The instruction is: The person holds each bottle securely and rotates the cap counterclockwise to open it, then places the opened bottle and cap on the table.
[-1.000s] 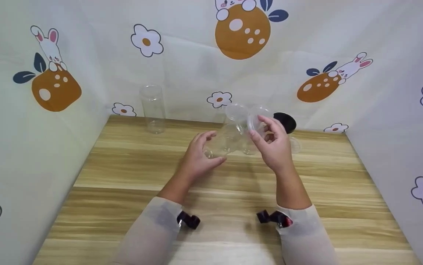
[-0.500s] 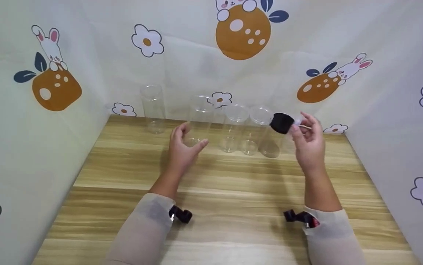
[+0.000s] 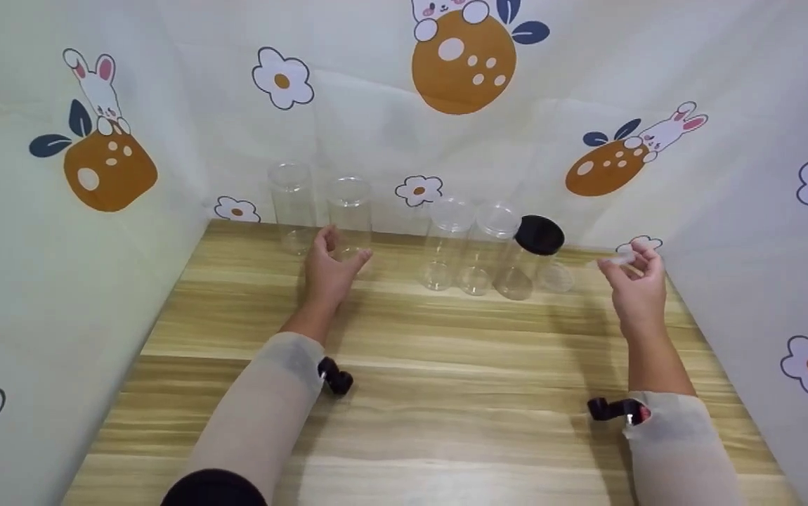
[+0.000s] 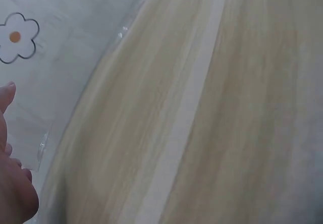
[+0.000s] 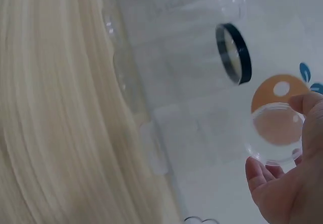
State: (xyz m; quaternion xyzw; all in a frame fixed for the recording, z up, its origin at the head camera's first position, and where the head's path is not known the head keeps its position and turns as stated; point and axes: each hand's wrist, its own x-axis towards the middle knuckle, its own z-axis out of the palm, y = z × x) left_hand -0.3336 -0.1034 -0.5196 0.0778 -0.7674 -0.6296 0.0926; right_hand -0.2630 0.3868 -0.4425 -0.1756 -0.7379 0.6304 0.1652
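My left hand curves its thumb and fingers round the lower part of a clear, lidless-looking cylindrical jar, upright at the table's back edge. Another clear jar stands just left of it. Only part of the left hand shows in the left wrist view, at the lower left. Off to the right, my right hand pinches a clear round lid by its edge, raised above the table. The right wrist view shows the lid's disc between thumb and fingers.
Right of centre, two clear jars stand side by side. Next to them is a jar with a black lid. A clear disc-like lid lies beside it on the wooden table. Patterned cloth walls enclose the back and sides.
My left hand has carried the clear jar leftward, from the middle to beside the far-left jar. My right hand has moved right, past the black-lidded jar, with the clear lid.
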